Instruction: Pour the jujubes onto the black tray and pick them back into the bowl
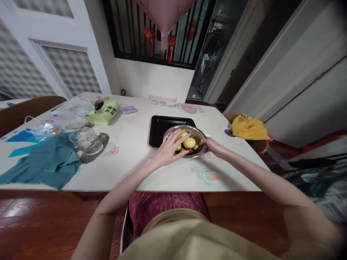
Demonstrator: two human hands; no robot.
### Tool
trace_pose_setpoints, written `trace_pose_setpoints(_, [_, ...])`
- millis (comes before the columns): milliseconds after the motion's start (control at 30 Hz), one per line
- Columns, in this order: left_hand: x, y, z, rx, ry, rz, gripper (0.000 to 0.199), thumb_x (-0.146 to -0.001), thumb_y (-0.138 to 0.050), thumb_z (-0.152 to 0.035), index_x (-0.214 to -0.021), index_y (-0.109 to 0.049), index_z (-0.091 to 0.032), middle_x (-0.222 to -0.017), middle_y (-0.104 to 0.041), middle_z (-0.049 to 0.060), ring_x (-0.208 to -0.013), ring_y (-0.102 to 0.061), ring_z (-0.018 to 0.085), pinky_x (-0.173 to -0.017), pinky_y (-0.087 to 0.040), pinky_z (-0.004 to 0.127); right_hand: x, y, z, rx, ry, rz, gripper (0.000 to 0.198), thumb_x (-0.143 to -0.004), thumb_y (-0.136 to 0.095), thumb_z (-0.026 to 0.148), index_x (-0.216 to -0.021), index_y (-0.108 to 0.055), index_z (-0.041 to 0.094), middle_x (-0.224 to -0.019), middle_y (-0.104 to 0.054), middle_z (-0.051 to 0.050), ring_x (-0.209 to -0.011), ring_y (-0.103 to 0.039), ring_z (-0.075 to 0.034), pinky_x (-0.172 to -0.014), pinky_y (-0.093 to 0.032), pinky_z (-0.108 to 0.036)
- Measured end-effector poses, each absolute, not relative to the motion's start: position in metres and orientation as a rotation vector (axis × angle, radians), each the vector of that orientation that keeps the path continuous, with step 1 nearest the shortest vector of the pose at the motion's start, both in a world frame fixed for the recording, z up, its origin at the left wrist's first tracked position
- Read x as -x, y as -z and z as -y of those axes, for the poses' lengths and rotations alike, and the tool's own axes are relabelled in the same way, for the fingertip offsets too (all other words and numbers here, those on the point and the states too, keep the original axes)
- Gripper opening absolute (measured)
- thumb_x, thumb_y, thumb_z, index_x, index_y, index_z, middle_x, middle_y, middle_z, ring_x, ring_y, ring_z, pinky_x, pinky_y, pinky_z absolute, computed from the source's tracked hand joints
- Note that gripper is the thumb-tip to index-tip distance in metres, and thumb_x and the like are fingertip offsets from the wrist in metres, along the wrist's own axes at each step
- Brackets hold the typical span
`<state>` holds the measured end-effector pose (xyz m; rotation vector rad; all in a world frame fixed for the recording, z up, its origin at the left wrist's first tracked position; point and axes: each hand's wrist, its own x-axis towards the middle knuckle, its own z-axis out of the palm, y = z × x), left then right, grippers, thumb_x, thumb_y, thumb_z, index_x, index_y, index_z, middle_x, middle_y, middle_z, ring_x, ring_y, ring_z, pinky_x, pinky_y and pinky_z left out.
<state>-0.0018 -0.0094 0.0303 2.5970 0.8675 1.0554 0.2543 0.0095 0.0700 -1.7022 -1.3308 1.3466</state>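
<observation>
A round metal bowl (200, 134) holds several smooth yellow fruits (189, 143) and some smaller reddish-brown pieces (191, 151), whose exact kind I cannot tell. My left hand (168, 147) reaches over the bowl's left side, fingers stretched and apart, resting over the yellow fruits and partly covering them. On the opposite side, my right hand (212, 146) grips the bowl's rim between thumb and fingers. Behind and partly under the bowl is a black rectangular tray (157, 126), its front right corner hidden.
On the table's (130, 144) left lie a teal cloth (51, 160), a clear plastic jug (88, 141), plastic bags (72, 112) and a green tissue pack (107, 111). A yellow cloth (248, 126) lies over a chair at the right. A pink balloon (165, 16) hangs beyond the table.
</observation>
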Motion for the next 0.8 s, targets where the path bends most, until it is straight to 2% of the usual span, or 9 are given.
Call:
trace_pose_setpoints(167, [0.011,-0.009,-0.038,-2.444,-1.057,-1.031,0.069,-0.109,-0.048,-0.055,-0.170,-0.032,-0.027,-0.176,-0.032,0.017,-0.166,-0.028,0.034,-0.135,-0.024,0.062,-0.247,-0.092,-0.059,1.805,-1.256,1.434,0.015,-0.074,-0.056,0.012,-0.082,-0.069,0.012,-0.060,-0.075,-0.011,-0.051,-0.073,-0.024,-0.053,-0.064,-0.031])
trace_pose_setpoints(300, [0.022,0.020,-0.051,-2.281,-1.027,-1.100,0.072,-0.110,-0.047,-0.056,-0.172,-0.024,-0.028,-0.179,-0.025,0.017,-0.166,-0.029,0.035,-0.132,-0.033,0.062,-0.235,-0.102,-0.086,1.975,-1.110,1.582,0.014,-0.082,-0.054,0.011,-0.080,-0.068,0.011,-0.052,-0.069,-0.010,-0.050,-0.072,-0.024,-0.054,-0.063,-0.029])
trace_pose_setpoints(400, [0.022,0.032,-0.055,-2.232,-1.052,-1.081,0.077,-0.108,-0.050,-0.058,-0.173,-0.021,-0.028,-0.178,-0.024,0.018,-0.166,-0.031,0.035,-0.132,-0.035,0.059,-0.227,-0.108,-0.100,2.068,-1.021,1.668,0.015,-0.084,-0.055,0.012,-0.080,-0.069,0.011,-0.045,-0.065,-0.008,-0.048,-0.071,-0.025,-0.051,-0.060,-0.028])
trace_pose_setpoints(600, [0.016,0.040,-0.063,-2.202,-1.010,-1.144,0.080,-0.108,-0.050,-0.059,-0.173,-0.018,-0.026,-0.179,-0.023,0.019,-0.167,-0.028,0.037,-0.131,-0.035,0.062,-0.220,-0.118,-0.116,2.130,-0.757,1.891,0.020,-0.089,-0.056,0.017,-0.080,-0.072,0.010,-0.043,-0.062,-0.006,-0.046,-0.069,-0.024,-0.051,-0.060,-0.028])
trace_pose_setpoints(800, [0.014,0.046,-0.067,-2.227,-1.006,-1.174,0.078,-0.107,-0.051,-0.060,-0.172,-0.022,-0.026,-0.179,-0.024,0.018,-0.165,-0.032,0.039,-0.129,-0.038,0.062,-0.216,-0.127,-0.117,2.132,-0.695,1.987,0.022,-0.088,-0.056,0.017,-0.083,-0.075,0.006,-0.043,-0.062,-0.009,-0.046,-0.067,-0.023,-0.051,-0.059,-0.029])
